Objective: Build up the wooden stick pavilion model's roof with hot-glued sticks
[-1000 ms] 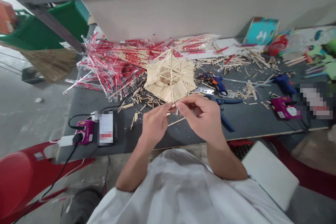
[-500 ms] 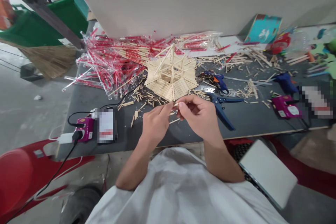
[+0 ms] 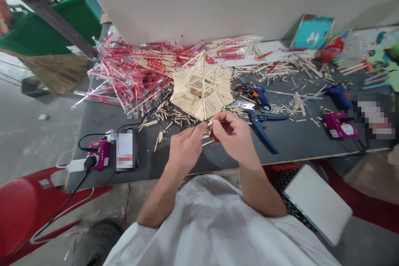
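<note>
While the left hand [image 3: 185, 153] and the right hand [image 3: 230, 137] curl close together over the dark workbench [image 3: 299, 143], the right fingertips narrowly pinch a short wooden stick [image 3: 209, 123]. The left fingers reach in right beside it, though it is hard to tell whether they grip it or only steady it. A longer stick [image 3: 208, 143] lies just under the fingers; whether either hand holds it cannot be told.

At 12 o'clock from the hands, just ahead of them, sits a hexagonal stick frame [image 3: 201, 91], probably kept this near so pieces can be tried against it. Loose wooden offcuts [image 3: 174, 119] are strewn at 11 o'clock, with plastic-wrapped red-printed sticks [image 3: 131, 79] heaped beyond them, seemingly as raw stock. A blue-handled cutter [image 3: 260, 131] lies at 2 o'clock, within easy reach, and a small glue gun [image 3: 255, 93] rests just past it. At 9 o'clock, a magenta power socket [image 3: 100, 154] sits by the bench's edge, likely placed so its cable can reach the tools.
</note>
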`<state>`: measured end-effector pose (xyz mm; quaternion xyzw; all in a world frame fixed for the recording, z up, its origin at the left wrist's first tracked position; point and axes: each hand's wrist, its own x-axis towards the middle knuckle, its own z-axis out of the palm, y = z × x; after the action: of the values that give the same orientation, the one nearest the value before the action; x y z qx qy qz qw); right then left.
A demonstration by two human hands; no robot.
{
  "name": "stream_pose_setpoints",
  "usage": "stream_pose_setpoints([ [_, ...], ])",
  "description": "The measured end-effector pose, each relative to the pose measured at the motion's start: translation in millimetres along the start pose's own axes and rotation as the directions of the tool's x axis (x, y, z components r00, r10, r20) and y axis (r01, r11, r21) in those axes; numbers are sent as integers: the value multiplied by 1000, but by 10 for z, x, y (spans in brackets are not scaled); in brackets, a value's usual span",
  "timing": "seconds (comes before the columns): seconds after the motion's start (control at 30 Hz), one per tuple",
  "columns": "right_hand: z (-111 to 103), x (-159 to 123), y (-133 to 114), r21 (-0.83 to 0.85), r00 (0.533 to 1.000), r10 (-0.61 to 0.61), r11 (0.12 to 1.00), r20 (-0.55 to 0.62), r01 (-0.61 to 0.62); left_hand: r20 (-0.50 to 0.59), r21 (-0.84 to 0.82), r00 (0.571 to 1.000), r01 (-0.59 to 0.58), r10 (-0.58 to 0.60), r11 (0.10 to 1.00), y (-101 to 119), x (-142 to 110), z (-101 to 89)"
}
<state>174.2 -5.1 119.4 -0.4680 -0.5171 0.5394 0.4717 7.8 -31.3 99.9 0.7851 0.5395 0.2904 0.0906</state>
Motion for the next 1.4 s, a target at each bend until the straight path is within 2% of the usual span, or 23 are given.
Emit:
stream_pose_setpoints([
  [0.23, -28, -25, 36, 52, 997, -64, 997, 32, 62, 50, -77, 999, 21, -18, 997, 15, 15, -1],
  [0.63, -71, -5, 14, -238, 988, -153, 961, -29, 142, 55, 76, 999, -3, -1, 997, -2, -12, -18],
  [0.9, 33, -14, 108, -195, 989, -103, 977, -105, 82, 30, 191, 999, -38, 33, 981, 5, -36, 45],
  [1.17, -18, 57, 57, -217, 997, -83, 973, -9, 79, 23, 179, 998, -55, 52, 982, -21, -56, 39],
  [1.4, -66, 114, 97, -79, 996, 10, 997, 91, -3, 88, 10, 996, -6, 5, 1000, -38, -30, 13],
])
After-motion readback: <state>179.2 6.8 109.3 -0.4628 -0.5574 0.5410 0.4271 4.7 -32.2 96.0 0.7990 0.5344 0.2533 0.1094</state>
